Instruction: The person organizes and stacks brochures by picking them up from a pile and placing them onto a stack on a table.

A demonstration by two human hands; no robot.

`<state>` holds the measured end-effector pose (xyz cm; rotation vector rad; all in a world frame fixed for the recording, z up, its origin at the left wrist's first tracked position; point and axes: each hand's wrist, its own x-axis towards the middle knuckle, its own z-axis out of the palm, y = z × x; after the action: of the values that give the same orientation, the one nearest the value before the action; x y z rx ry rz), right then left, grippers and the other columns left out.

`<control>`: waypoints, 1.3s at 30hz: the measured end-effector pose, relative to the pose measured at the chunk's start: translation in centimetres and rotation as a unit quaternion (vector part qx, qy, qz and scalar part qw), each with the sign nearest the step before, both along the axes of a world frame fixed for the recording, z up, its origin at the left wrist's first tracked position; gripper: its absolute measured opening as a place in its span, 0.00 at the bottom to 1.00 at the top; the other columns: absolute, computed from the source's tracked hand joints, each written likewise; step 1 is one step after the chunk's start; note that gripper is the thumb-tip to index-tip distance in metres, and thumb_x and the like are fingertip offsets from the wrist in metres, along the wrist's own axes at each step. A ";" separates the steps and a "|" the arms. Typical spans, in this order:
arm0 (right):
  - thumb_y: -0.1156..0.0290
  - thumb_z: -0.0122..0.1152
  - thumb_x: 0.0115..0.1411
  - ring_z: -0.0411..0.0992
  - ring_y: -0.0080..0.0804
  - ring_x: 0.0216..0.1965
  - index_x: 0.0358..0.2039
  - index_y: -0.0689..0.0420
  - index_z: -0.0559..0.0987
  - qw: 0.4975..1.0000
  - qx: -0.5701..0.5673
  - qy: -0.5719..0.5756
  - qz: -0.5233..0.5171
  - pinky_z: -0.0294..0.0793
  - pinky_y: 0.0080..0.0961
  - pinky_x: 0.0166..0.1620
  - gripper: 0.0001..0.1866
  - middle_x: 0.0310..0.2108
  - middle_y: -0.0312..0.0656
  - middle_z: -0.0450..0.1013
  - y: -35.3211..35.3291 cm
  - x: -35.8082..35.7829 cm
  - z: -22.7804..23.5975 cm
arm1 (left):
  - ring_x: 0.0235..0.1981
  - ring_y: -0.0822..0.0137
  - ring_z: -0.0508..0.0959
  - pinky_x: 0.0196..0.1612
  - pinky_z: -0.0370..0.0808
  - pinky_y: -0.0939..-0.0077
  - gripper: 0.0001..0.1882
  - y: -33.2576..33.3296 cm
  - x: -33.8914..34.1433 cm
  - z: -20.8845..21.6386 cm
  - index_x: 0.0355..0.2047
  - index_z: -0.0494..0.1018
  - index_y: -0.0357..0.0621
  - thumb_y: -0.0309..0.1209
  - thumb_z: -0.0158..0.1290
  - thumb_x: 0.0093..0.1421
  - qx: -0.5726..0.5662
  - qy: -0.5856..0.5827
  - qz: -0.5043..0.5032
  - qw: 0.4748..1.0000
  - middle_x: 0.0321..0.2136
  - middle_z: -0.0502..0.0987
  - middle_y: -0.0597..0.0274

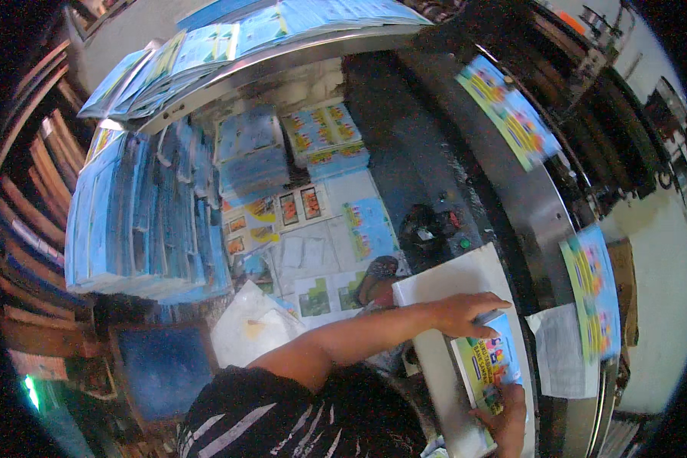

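**Squaring the printed stack**

The colourful booklet stack (487, 365) lies on a white board (443, 294) at the counter (511, 198). Left hand (469, 311) presses its top edge, fingers together; right hand (504, 416) pinches the bottom corner. Best keep edges aligned and pressure even.

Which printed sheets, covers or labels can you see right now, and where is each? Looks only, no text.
Colourful cover: under both hands, rectangular, yellow, blue, red.
Printed sheet: on the curved machine bed, upper right, green-edged, multicoloured.
Second printed sheet: right edge, same colours.
White paper: beside the cover, grey print.
Blue stacks: left, tall piles.
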<state>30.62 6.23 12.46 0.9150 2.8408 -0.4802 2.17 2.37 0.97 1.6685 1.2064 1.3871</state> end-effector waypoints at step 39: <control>0.54 0.77 0.39 0.68 0.53 0.48 0.54 0.56 0.74 0.999 -0.023 -0.021 0.011 0.70 0.39 0.53 0.41 0.47 0.54 0.67 0.6 1.5 -0.9 | 0.59 0.51 0.68 0.62 0.64 0.62 0.35 0.3 0.4 -0.8 0.64 0.59 0.42 0.38 0.59 0.60 -0.035 0.027 0.025 0.999 0.57 0.67 0.46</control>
<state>32.08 6.78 11.58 0.8751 2.7871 -0.5153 2.54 2.63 0.12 1.6461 1.3195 1.3209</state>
